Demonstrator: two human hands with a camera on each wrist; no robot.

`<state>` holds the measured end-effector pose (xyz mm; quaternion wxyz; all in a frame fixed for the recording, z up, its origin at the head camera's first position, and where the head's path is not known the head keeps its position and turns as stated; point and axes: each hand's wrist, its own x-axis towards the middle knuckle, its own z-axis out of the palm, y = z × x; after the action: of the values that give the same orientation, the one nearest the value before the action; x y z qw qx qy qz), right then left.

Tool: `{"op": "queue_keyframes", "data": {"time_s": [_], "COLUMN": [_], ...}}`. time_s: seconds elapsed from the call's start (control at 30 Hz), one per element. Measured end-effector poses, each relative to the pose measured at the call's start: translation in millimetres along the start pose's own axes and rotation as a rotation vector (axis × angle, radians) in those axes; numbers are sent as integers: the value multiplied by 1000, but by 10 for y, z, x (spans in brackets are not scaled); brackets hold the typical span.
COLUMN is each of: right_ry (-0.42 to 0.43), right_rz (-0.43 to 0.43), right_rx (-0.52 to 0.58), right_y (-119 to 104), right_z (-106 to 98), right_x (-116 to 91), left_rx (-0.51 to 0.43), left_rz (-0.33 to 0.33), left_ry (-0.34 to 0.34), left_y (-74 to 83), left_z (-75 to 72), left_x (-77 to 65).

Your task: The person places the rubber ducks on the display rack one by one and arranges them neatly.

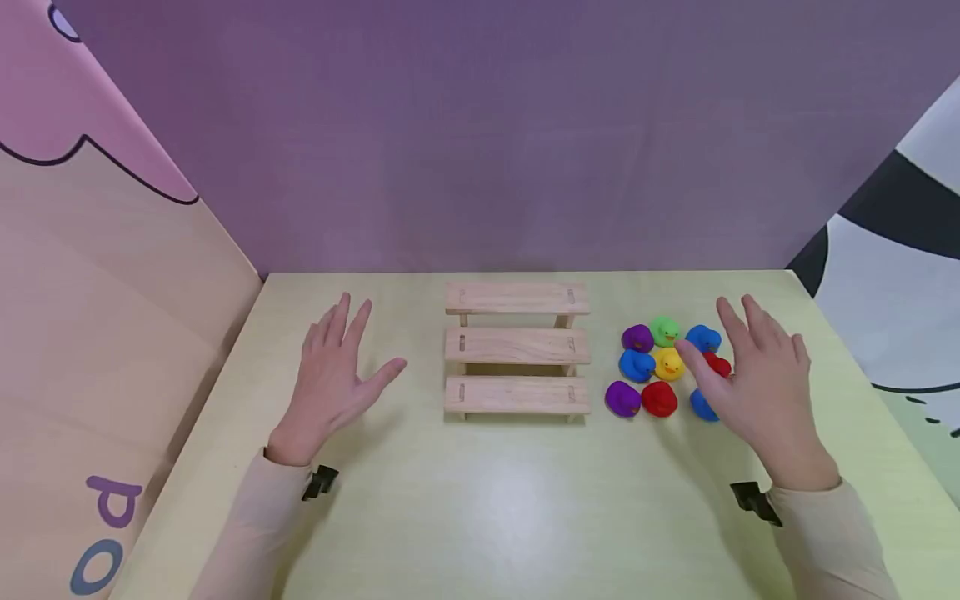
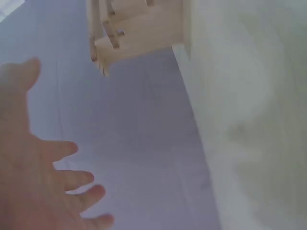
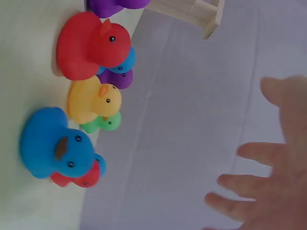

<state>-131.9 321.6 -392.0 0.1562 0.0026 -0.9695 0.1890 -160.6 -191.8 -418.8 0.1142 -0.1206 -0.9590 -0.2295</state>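
Both hands hover above the table with fingers spread and hold nothing. My left hand [image 1: 330, 383] is left of a three-step wooden rack [image 1: 517, 346], apart from it. On the right side, my right hand [image 1: 765, 392] is over the edge of a group of small toy ducks, its thumb overlapping them in the head view. The group has a yellow duck [image 1: 668, 364], a green duck [image 1: 665, 331], red ducks [image 3: 91, 48], blue ducks [image 3: 53, 143] and purple ducks [image 1: 623, 399]. The right hand partly hides a red and a blue duck.
A pale wooden table [image 1: 495, 517] carries everything. Behind it rises a purple backdrop [image 1: 510, 142]. Printed panels stand at the left [image 1: 97, 317] and right [image 1: 907, 292] sides. Black wrist mounts [image 1: 320, 482] show at both cuffs.
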Motion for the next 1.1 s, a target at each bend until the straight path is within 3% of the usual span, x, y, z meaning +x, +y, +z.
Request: {"op": "queue_keyframes", "data": {"time_s": [0.1, 0.23, 0.3, 0.4, 0.57, 0.77, 1.1], "right_ry": [95, 197, 212, 164, 29, -165, -342], "right_rz": [18, 112, 146, 173, 186, 179, 143], "right_rx": [138, 323, 391, 447, 458, 389, 347], "right_y": [70, 209, 298, 449, 684, 877, 1044], "right_z": [-11, -22, -28, -34, -38, -16, 106], "right_x": [-13, -56, -84, -111, -145, -186, -200], "left_rx": [-207, -479, -587, -695, -751, -775, -761], "left_rz": [-17, -44, -43, -42, -48, -62, -73], "left_ry": [-11, -5, 6, 26, 24, -1, -49], "left_y": [20, 48, 62, 93, 146, 204, 325], "left_z": [57, 179, 254, 361, 480, 583, 673], "left_x": [30, 77, 98, 116, 172, 265, 362]}}
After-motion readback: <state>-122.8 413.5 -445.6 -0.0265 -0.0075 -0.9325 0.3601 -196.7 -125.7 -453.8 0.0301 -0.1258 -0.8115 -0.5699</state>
